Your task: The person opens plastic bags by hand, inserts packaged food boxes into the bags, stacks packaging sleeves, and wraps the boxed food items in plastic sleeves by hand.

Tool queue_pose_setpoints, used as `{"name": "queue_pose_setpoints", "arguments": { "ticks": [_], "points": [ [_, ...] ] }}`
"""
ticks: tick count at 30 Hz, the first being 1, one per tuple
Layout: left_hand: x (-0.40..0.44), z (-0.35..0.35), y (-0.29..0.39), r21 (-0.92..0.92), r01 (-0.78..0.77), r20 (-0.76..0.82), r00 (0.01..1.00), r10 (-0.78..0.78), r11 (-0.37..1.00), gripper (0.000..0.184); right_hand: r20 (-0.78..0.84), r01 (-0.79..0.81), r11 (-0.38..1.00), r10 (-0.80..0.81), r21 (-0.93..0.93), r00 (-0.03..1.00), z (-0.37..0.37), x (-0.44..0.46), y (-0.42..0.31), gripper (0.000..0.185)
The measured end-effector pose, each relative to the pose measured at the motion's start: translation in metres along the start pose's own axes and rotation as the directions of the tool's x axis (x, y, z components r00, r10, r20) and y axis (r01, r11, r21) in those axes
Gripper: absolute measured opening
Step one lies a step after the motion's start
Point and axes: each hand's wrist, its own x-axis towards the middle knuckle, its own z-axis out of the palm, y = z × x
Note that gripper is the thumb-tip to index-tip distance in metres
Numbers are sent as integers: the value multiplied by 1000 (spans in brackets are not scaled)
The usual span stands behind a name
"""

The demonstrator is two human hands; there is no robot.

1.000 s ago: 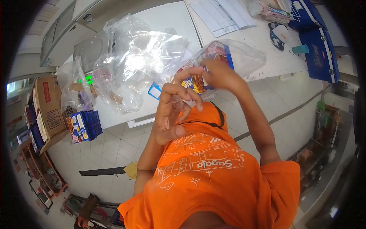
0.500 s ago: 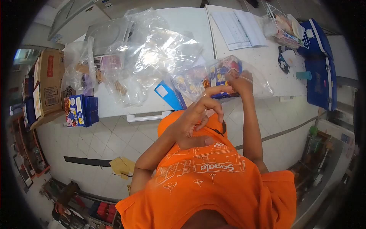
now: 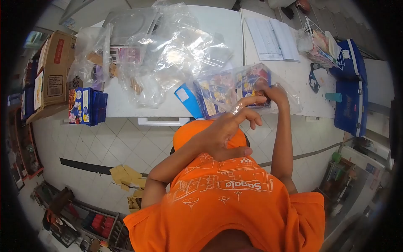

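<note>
My left hand (image 3: pixel 228 130) is in front of the bench's near edge, thumb and fingers apart and loosely bent. Its index finger reaches to the near side of a clear plastic bag (image 3: pixel 289 90), and I cannot tell whether it touches it. My right hand (image 3: pixel 275 95) has its fingers curled on a blue printed pack (image 3: pixel 252 79) at the bag. The fingertips are partly hidden. Another blue printed pack (image 3: pixel 216 92) lies to the left under the clear plastic. Beside it is a bright blue card (image 3: pixel 189 101) with a white label.
Crumpled clear plastic (image 3: pixel 176 54) covers much of the white bench (image 3: pixel 226 21). To the left stand a cardboard box (image 3: pixel 54 75) and a stack of blue packs (image 3: pixel 88 107). Farther right are open papers (image 3: pixel 268 40), a wire basket (image 3: pixel 321 44), a teal cup (image 3: pixel 333 97) and blue cases (image 3: pixel 350 101).
The view has shifted slightly, so the bench things sit differently in frame. My left hand has moved a little to the right, its fingers less curled. My right hand stays on the pack.
</note>
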Motion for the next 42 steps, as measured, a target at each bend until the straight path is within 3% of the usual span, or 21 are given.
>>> {"name": "queue_pose_setpoints", "arguments": {
  "ticks": [4, 7, 9, 12, 14, 17, 20, 22, 25, 28, 32, 35, 37, 39, 41, 42],
  "points": [
    [-5, 1, -3, 7, -17, -10, 1000, 17, 1000, 57, 203, -51, 982, 14, 181, 979, 2, 12, 5, 90],
    [-7, 0, -3, -1, -29, -20, 999, 29, 1000, 57, 175, -57, 967, 13, 250, 985, -2, -19, -24, 86],
    [-8, -1, -4, 2, -42, -21, 999, 42, 999, 56, 46, 7, 995, -12, 104, 999, 16, -8, -27, 83],
    [-9, -2, -7, 4, -54, -26, 998, 54, 999, 56, 59, 174, 972, -167, -158, 984, 15, -40, -54, 74],
    [-11, -3, -7, -7, -47, -37, 998, 46, 999, 56, -124, 123, 976, -146, -182, 981, 54, -30, -49, 70],
    [-16, -10, -1, 4, 10, -14, 1000, -10, 1000, 57, -247, 89, 974, -140, -209, 959, 96, -45, -47, 64],
    [-22, -12, -1, -10, -4, -24, 1000, 4, 1000, 57, -360, 88, 993, -112, -83, 926, 97, -30, -31, 58],
    [-24, -13, 0, -25, -21, -50, 999, 20, 999, 56, -382, 152, 984, -104, 97, 918, 72, -22, -20, 54],
    [-27, -19, -4, -40, -28, -67, 997, 26, 999, 54, -202, 209, 850, -124, 483, 971, 19, -41, -23, 47],
    [-29, -19, -5, -117, 5, -90, 996, -16, 993, 54, 69, 67, 780, -139, 622, 988, 24, -18, -8, 22],
    [-29, -14, -7, -150, 47, -75, 995, -59, 987, 54, -7, 104, 782, -126, 614, 992, 56, 31, 13, 33],
    [-29, -7, -8, -187, 23, -96, 994, -41, 982, 55, -24, 87, 943, -84, 322, 996, 57, 36, 10, 49],
    [-25, -7, -6, -215, 12, -117, 992, -37, 977, 56, -238, 119, 964, -61, 238, 969, 73, 41, 8, 66],
    [-24, -5, -5, -219, 10, -119, 992, -37, 976, 58, -210, 89, 976, -46, 199, 977, 62, 31, 1, 81],
    [-22, -3, -6, -196, 15, -95, 995, -35, 981, 59, 53, 18, 979, -29, 205, 998, 28, 18, -7, 92],
    [-22, -3, -6, -187, 4, -88, 996, -21, 982, 59, 93, 81, 947, -115, 310, 989, 24, 16, -4, 93]
  ]
}}
